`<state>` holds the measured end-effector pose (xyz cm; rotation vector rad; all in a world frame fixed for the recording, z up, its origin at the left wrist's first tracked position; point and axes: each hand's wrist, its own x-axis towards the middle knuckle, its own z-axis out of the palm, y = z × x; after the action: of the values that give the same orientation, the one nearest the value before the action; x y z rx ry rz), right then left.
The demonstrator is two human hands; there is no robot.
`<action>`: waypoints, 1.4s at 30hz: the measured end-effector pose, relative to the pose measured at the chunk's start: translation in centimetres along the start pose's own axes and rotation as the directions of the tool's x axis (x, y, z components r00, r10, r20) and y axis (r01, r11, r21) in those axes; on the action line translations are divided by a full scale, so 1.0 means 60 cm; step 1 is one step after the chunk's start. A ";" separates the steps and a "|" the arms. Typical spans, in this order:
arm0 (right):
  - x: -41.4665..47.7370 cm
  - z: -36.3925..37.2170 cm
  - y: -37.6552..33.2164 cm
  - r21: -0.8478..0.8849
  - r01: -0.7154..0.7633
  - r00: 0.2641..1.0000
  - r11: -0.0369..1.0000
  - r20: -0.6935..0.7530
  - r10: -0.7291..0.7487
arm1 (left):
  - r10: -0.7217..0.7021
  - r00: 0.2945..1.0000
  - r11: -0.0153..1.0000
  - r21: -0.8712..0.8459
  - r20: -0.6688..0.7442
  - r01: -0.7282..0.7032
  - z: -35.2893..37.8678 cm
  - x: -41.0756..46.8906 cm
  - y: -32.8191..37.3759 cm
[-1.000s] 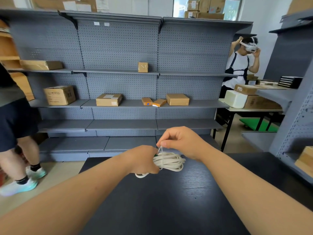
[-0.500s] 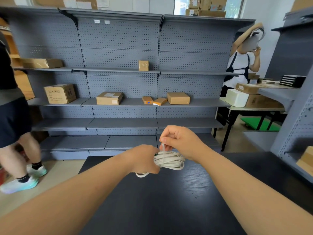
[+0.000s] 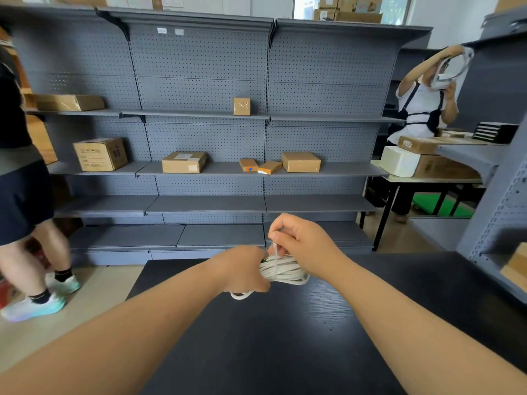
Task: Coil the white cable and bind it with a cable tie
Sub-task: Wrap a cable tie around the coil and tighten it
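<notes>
Already coiled, the white cable is bunched over the worktop, gripped by the left hand; the cable tie loops it, its tail pinched by the right hand. Cinching tight seems left.

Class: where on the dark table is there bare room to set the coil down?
Bare: the table between the forearms, and right of the right forearm, to the grey rack. Crowded: far end, where left hand and right hand meet on the white cable.
</notes>
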<state>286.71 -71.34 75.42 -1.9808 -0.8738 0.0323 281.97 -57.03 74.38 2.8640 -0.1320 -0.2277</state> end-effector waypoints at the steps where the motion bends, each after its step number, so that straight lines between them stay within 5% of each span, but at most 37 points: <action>1: -0.002 0.002 0.006 -0.006 -0.007 1.000 1.000 0.002 0.007 | -0.008 1.000 1.000 0.006 0.004 0.008 0.007 0.003 -0.004; 19: -0.126 0.097 0.278 -0.186 -0.352 0.925 0.917 0.082 0.371 | -0.001 0.990 0.998 -0.060 0.144 0.010 0.345 0.135 -0.033; 30: -0.157 0.136 0.373 -0.128 -0.439 0.889 0.890 0.080 0.450 | 0.093 0.995 0.996 -0.003 0.046 -0.093 0.438 0.156 -0.050; 35: -0.156 0.147 0.385 -0.064 -0.484 0.872 0.873 0.051 0.488 | 0.084 0.995 0.989 -0.116 -0.062 -0.091 0.454 0.137 -0.055; 42: -0.160 0.155 0.390 -0.006 -0.507 0.862 0.862 0.021 0.507 | -0.078 0.957 0.851 -0.518 -0.281 -0.083 0.460 0.126 -0.027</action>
<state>289.42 -77.20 49.25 -2.1633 -0.3392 0.3588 284.93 -63.34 46.58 2.3097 -0.0089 0.1483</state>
